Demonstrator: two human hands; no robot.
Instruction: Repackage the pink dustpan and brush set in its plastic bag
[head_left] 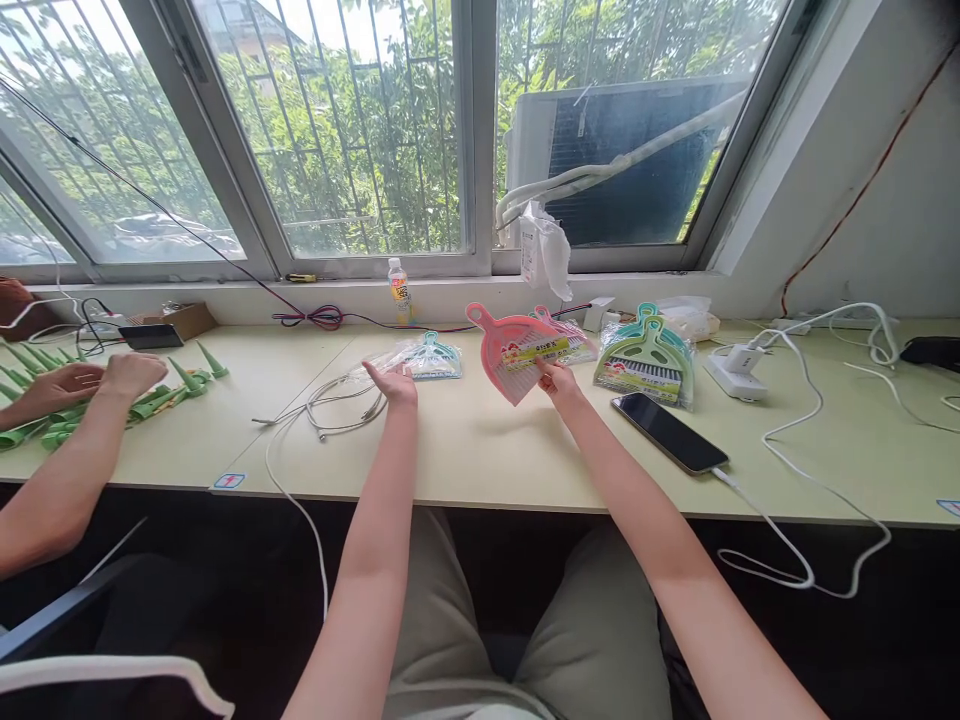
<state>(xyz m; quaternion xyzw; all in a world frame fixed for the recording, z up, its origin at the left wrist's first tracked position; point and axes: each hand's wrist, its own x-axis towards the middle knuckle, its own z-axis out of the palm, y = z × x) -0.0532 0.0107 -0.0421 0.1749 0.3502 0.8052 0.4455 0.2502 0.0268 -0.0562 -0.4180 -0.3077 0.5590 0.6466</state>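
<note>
Grasping a pink dustpan [501,352], label [534,350] seemingly Chinese, the right hand [556,381] hovers inside the table edge [495,503]; the left hand [393,384] spreads open.

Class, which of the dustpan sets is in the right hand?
The front pink set, in the right hand; the other pink set is behind it, the blue set near the left hand, the green sets farther right.

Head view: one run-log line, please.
right hand: holds pink plastic dustpan | left hand: open, near clear plastic wrap | bagged green plastic dustpans: on pale table
</note>
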